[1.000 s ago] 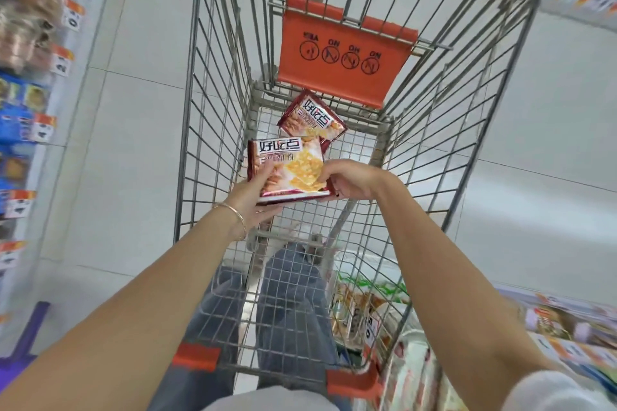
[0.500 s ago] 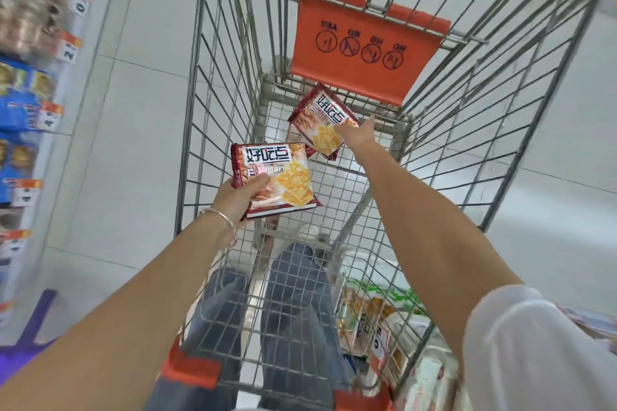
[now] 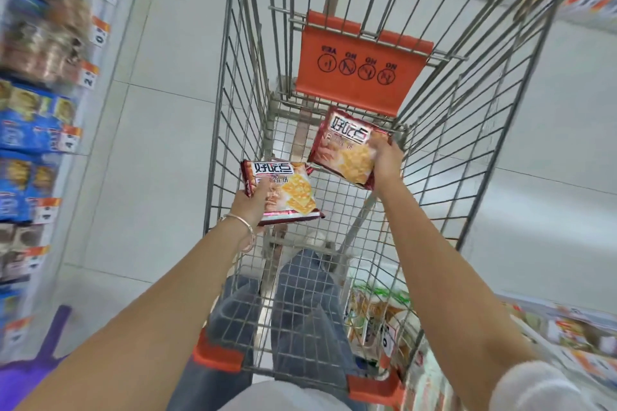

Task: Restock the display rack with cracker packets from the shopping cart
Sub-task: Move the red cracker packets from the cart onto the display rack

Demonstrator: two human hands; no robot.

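The right hand (image 3: 385, 160) pinches the far cracker packet (image 3: 340, 147) by its right edge, fingers curled onto it, low at the far end of the shopping cart (image 3: 230, 117). The left hand (image 3: 250, 207) clamps the near packet (image 3: 287, 193) at its left corner, inside the cart. Both holds look edge-only: the glossy wrappers could slip, or snag on the cart's wires when lifted out.

Near cracker packet (image 3: 283, 192): red, white label, pictured yellow crackers; face up, tilted, held by the left hand (image 3: 250, 207) inside the wire shopping cart (image 3: 233, 110). Far cracker packet (image 3: 344, 147): same design, gripped by the right hand (image 3: 385, 158) at the cart's far end.
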